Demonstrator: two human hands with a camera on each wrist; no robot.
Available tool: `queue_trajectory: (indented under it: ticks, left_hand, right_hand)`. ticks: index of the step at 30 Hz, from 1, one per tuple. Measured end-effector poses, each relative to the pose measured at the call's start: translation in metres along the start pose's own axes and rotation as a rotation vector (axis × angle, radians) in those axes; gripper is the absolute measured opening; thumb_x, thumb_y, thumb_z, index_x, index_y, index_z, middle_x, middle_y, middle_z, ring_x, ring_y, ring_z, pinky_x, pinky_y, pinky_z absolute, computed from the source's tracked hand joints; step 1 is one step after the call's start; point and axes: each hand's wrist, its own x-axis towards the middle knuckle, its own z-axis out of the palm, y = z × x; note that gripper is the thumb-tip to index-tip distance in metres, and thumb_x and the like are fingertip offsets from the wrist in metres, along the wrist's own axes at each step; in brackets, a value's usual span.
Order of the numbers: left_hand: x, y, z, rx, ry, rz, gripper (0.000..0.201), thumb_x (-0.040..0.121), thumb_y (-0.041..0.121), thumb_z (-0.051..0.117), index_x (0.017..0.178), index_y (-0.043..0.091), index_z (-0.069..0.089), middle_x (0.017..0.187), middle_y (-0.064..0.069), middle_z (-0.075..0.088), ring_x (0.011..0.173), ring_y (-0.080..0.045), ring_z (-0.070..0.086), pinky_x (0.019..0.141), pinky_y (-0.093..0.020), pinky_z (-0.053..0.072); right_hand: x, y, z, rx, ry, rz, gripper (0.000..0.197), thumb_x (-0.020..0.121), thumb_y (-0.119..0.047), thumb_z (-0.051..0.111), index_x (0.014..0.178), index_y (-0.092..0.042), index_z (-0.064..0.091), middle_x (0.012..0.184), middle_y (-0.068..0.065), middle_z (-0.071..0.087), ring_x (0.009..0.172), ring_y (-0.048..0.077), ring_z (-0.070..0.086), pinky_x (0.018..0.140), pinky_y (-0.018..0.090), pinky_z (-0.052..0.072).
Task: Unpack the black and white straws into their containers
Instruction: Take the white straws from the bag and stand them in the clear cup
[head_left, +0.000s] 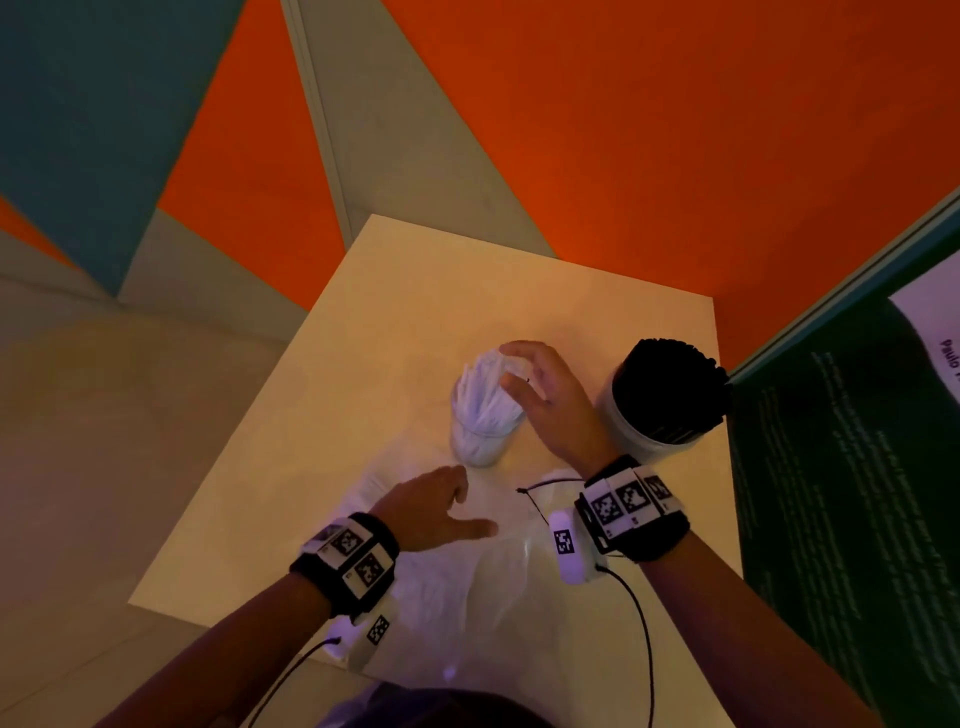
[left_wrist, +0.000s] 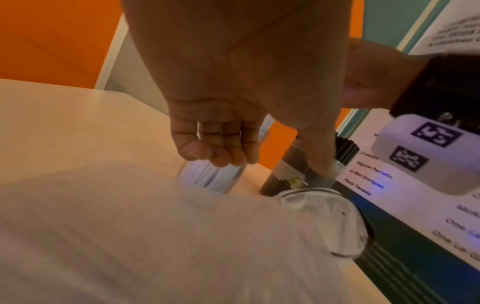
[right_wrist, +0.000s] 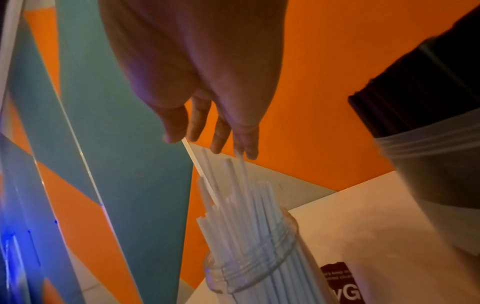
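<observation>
A clear jar (head_left: 479, 441) packed with white straws (right_wrist: 246, 216) stands upright mid-table. My right hand (head_left: 540, 392) hovers over it with its fingers spread and nearly straight, the fingertips (right_wrist: 250, 153) touching the tops of the tallest straws; it grips nothing. To the right, a white tub (head_left: 631, 431) holds a dense bundle of black straws (head_left: 667, 395). My left hand (head_left: 441, 506) is low over a crumpled clear plastic bag (head_left: 498, 582) in front of the jar. Its fingers (left_wrist: 221, 148) hang loosely curled and its thumb sticks out, holding nothing.
The cream table (head_left: 415, 291) is small, with its edges close on every side. A dark green printed panel (head_left: 841, 467) stands right beside the black straw tub. A second bag with a black drawstring (head_left: 550, 488) lies under my right wrist. Orange and teal walls lie beyond.
</observation>
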Motion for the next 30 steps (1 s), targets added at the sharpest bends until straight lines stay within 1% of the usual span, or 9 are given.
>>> queue_trajectory:
  ticks: [4, 7, 9, 11, 14, 16, 20, 24, 30]
  left_hand:
    - [-0.006, 0.005, 0.013, 0.128, -0.107, 0.007, 0.057, 0.073, 0.075, 0.056, 0.091, 0.023, 0.042, 0.082, 0.007, 0.05, 0.068, -0.014, 0.045, 0.059, -0.028, 0.033]
    - [-0.008, 0.008, 0.013, 0.129, -0.158, 0.028, 0.027, 0.09, 0.044, 0.055, 0.093, 0.018, 0.049, 0.093, -0.001, 0.059, 0.079, -0.022, 0.056, 0.069, -0.034, 0.045]
    - [-0.011, 0.009, 0.009, 0.036, -0.166, 0.04, 0.017, 0.092, 0.032, 0.055, 0.09, 0.015, 0.052, 0.092, -0.005, 0.063, 0.077, -0.023, 0.059, 0.074, -0.037, 0.05]
    - [-0.015, 0.011, 0.004, -0.036, -0.157, 0.065, 0.015, 0.093, 0.028, 0.056, 0.086, 0.016, 0.051, 0.084, 0.0, 0.061, 0.065, -0.014, 0.055, 0.064, -0.026, 0.048]
    - [-0.022, 0.012, 0.0, -0.123, -0.111, 0.118, 0.02, 0.093, 0.025, 0.058, 0.077, 0.022, 0.047, 0.071, 0.011, 0.054, 0.058, -0.006, 0.052, 0.052, -0.009, 0.041]
    - [-0.027, 0.012, -0.003, -0.175, -0.092, 0.136, 0.02, 0.093, 0.023, 0.059, 0.076, 0.023, 0.048, 0.071, 0.01, 0.056, 0.057, -0.011, 0.056, 0.053, -0.013, 0.045]
    - [-0.038, 0.009, -0.004, -0.248, -0.058, 0.167, 0.015, 0.092, 0.023, 0.058, 0.082, 0.016, 0.051, 0.078, -0.001, 0.062, 0.061, -0.018, 0.062, 0.058, -0.031, 0.054]
    - [-0.044, 0.004, 0.001, -0.289, -0.043, 0.175, 0.015, 0.093, 0.02, 0.058, 0.085, 0.01, 0.05, 0.081, -0.008, 0.063, 0.064, -0.028, 0.064, 0.06, -0.034, 0.054]
    - [-0.053, -0.002, 0.007, -0.324, -0.036, 0.176, 0.014, 0.092, 0.02, 0.059, 0.085, 0.012, 0.05, 0.082, -0.004, 0.061, 0.062, -0.023, 0.065, 0.061, -0.033, 0.054]
  right_hand:
    - [-0.024, 0.001, -0.01, -0.042, 0.133, -0.031, 0.027, 0.094, -0.004, 0.053, 0.121, -0.009, 0.057, 0.126, 0.005, 0.054, 0.121, 0.011, 0.049, 0.101, 0.012, 0.035]
    - [-0.055, 0.0, -0.014, -0.041, 0.113, 0.009, 0.033, 0.077, 0.019, 0.041, 0.086, -0.005, 0.062, 0.088, 0.005, 0.061, 0.083, 0.01, 0.058, 0.076, 0.015, 0.044]
    - [-0.074, 0.002, -0.008, -0.105, -0.2, 0.184, 0.035, 0.073, 0.019, 0.039, 0.079, -0.004, 0.065, 0.077, 0.002, 0.063, 0.069, 0.007, 0.056, 0.067, 0.014, 0.043]
    - [-0.088, 0.011, 0.011, -0.267, -0.631, 0.392, 0.032, 0.079, 0.01, 0.044, 0.09, -0.004, 0.07, 0.091, 0.006, 0.07, 0.071, 0.01, 0.06, 0.064, 0.015, 0.044]
    - [-0.106, 0.029, 0.055, -0.467, -0.917, 0.481, 0.024, 0.092, -0.012, 0.052, 0.109, -0.006, 0.068, 0.118, 0.011, 0.065, 0.101, 0.021, 0.061, 0.086, 0.028, 0.047]
    - [-0.114, 0.039, 0.083, -0.491, -0.809, 0.453, 0.029, 0.094, -0.019, 0.051, 0.115, -0.002, 0.063, 0.123, 0.015, 0.06, 0.113, 0.028, 0.056, 0.098, 0.032, 0.041]
    - [-0.122, 0.063, 0.12, -0.601, -0.577, 0.49, 0.037, 0.093, -0.019, 0.05, 0.127, -0.004, 0.051, 0.13, 0.017, 0.055, 0.122, 0.033, 0.05, 0.103, 0.04, 0.041]
    - [-0.128, 0.077, 0.138, -0.737, -0.589, 0.56, 0.033, 0.097, -0.018, 0.04, 0.127, -0.006, 0.048, 0.13, 0.016, 0.053, 0.121, 0.035, 0.051, 0.101, 0.046, 0.039]
    - [-0.13, 0.079, 0.148, -0.716, -0.606, 0.598, 0.033, 0.098, -0.021, 0.04, 0.126, -0.006, 0.05, 0.128, 0.015, 0.056, 0.118, 0.032, 0.055, 0.1, 0.041, 0.044]
